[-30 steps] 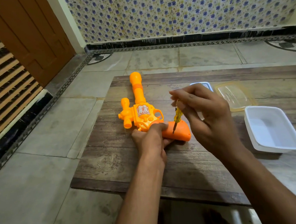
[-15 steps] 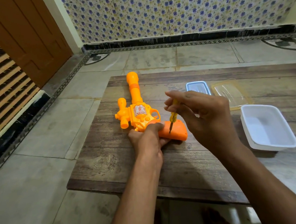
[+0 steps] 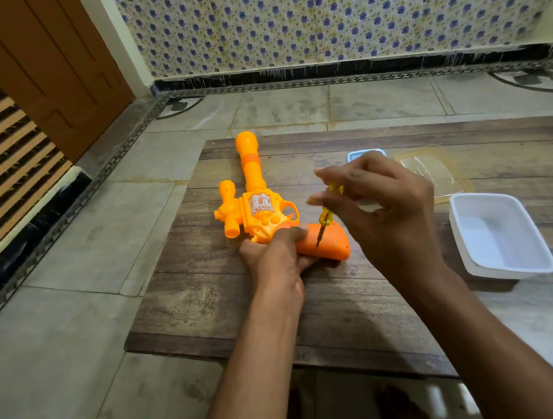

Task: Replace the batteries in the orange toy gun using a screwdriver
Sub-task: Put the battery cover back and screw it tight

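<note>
step in hand, by my reading: working the screw on the battery cover in the grip of the orange toy gun [image 3: 261,207]. the right hand [image 3: 390,208] pinches the yellow-handled screwdriver [image 3: 324,216] between fingertips and thumb, shaft tilted, tip down on the darker orange handle [image 3: 325,243]. to do this well: bring the driver more upright over the screw, press down while twisting, and turn in short finger rolls so the tip does not slip out. the left hand [image 3: 273,260] grips the gun at the base of the handle, pinning it flat on the wooden table [image 3: 346,320]. the gun lies barrel away from the person, its handle just below and left of the right hand's fingertips. the screw itself is too small to make out. a white tray [image 3: 510,268] sits near, to the right.
</note>
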`<state>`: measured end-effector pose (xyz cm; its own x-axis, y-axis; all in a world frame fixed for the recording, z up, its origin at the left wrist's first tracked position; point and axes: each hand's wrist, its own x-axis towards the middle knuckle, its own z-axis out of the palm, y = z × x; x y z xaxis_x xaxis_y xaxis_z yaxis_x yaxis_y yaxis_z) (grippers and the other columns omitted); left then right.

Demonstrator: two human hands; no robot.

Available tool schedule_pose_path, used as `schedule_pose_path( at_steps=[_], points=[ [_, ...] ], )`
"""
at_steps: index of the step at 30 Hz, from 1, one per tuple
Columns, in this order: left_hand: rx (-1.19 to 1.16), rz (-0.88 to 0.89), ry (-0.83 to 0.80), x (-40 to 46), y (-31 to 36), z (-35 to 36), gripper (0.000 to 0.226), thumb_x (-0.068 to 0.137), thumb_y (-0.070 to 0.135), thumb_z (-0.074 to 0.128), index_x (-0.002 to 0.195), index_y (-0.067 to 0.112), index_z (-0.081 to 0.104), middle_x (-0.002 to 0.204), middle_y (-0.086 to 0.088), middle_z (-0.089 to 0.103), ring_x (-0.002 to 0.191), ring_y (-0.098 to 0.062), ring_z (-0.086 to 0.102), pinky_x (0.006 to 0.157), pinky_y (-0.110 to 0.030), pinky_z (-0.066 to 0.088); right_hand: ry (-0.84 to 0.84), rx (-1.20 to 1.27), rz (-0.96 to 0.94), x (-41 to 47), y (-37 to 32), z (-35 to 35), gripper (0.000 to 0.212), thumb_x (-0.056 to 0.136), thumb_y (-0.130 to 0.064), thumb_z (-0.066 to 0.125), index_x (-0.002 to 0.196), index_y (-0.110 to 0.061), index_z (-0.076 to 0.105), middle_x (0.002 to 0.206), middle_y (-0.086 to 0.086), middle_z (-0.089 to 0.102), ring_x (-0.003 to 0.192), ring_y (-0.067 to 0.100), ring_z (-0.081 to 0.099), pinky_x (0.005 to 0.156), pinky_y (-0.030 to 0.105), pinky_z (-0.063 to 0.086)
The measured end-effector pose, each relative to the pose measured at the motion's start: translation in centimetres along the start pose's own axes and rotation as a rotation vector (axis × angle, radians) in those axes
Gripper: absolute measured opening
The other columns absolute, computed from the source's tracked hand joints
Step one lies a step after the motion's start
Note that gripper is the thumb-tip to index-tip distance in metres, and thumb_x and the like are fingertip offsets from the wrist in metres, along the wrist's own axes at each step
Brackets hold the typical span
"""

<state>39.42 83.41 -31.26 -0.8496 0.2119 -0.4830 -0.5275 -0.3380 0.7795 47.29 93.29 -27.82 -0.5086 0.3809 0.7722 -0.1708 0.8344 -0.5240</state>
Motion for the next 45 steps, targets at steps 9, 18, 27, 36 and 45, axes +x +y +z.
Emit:
schedule_pose_path(
  at_steps=[9,18,27,36,45],
  points=[
    [-0.011,-0.006,-0.009,0.18,-0.13,-0.07,0.065,0.075,-0.015,0.069,0.136,0.003,0.054,0.120,-0.028,0.069,0.096,-0.048,0.072,0.062,-0.062,0.062,-0.099,0.064,-0.043,0.10,0.24,-0.14,0.026,0.091,0.002,0.072,0.117,-0.002,0.075,0.095,0.009,0.074,0.088,0.016,0.073,0.077,0.028,0.058],
    [0.011,-0.025,0.001,0.02,0.00,-0.05,0.061,0.079,-0.015,0.069,0.135,0.004,0.055,0.118,-0.025,0.069,0.091,-0.041,0.073,0.054,-0.050,0.062,-0.144,0.075,-0.025,0.12,0.04,-0.19,0.028,0.092,0.008,0.065,0.116,-0.001,0.075,0.098,0.010,0.070,0.091,0.015,0.070,0.078,0.027,0.056],
    [0.013,-0.029,-0.003,-0.06,0.08,-0.04,0.059,0.079,-0.015,0.069,0.133,0.003,0.054,0.116,-0.025,0.070,0.092,-0.045,0.073,0.052,-0.051,0.062,-0.127,0.041,-0.004,0.07,-0.01,-0.04,0.020,0.095,-0.008,0.068,0.112,-0.002,0.076,0.095,0.011,0.064,0.086,0.018,0.064,0.074,0.029,0.051],
    [0.018,-0.031,0.012,0.16,-0.01,0.02,0.066,0.076,-0.013,0.073,0.136,0.004,0.051,0.121,-0.026,0.067,0.100,-0.047,0.071,0.061,-0.062,0.062,-0.075,-0.046,0.006,0.35,0.10,0.07,0.019,0.090,-0.020,0.077,0.102,-0.005,0.080,0.082,0.010,0.058,0.072,0.021,0.058,0.064,0.028,0.047],
    [0.007,-0.014,0.019,0.28,-0.14,0.04,0.065,0.076,-0.015,0.071,0.135,0.004,0.054,0.120,-0.026,0.069,0.101,-0.046,0.071,0.067,-0.066,0.061,-0.080,0.028,0.011,0.39,-0.07,-0.26,0.023,0.085,-0.015,0.081,0.106,-0.005,0.080,0.079,0.011,0.058,0.071,0.012,0.055,0.067,0.011,0.042]
  ],
)
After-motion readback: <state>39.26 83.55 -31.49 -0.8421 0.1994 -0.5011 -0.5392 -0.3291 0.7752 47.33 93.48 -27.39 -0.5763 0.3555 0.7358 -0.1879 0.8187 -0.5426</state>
